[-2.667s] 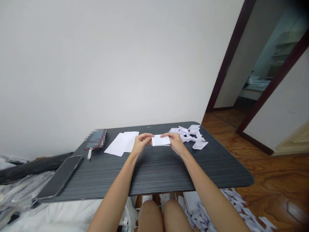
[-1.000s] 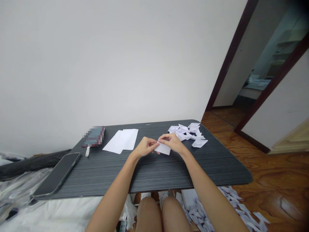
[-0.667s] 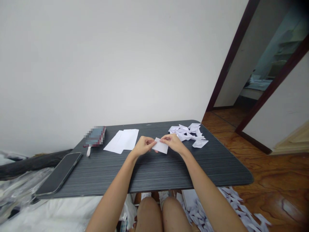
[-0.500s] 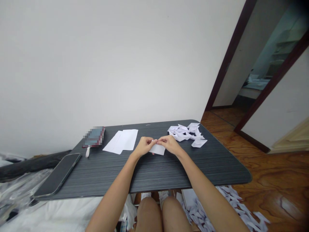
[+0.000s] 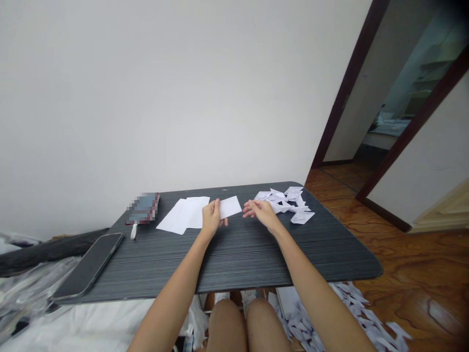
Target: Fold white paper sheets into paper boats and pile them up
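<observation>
My left hand (image 5: pixel 212 215) pinches a small white piece of paper (image 5: pixel 230 207) by its left end, thumb on top, above the dark table (image 5: pixel 234 264). The paper looks like a flat rectangle and juts out toward the right. Just past its right end, my right hand (image 5: pixel 258 211) is empty, its fingers apart and slightly curled. Several folded white paper pieces (image 5: pixel 301 216) lie in a heap behind and right of my right hand. Left of my left hand are flat white paper sheets (image 5: pixel 176 216), partly overlapping.
A phone (image 5: pixel 88 266) lies at the table's left edge. Behind it is a blurred-out booklet (image 5: pixel 142 208) with a white tag (image 5: pixel 134 231). More folded papers (image 5: pixel 355 308) cover the floor at right, below the table. A white wall (image 5: pixel 164 98) stands behind.
My right hand has let go of the paper and moved slightly right. My left hand has turned and shifted a little left, with the paper now raised and pointing right.
</observation>
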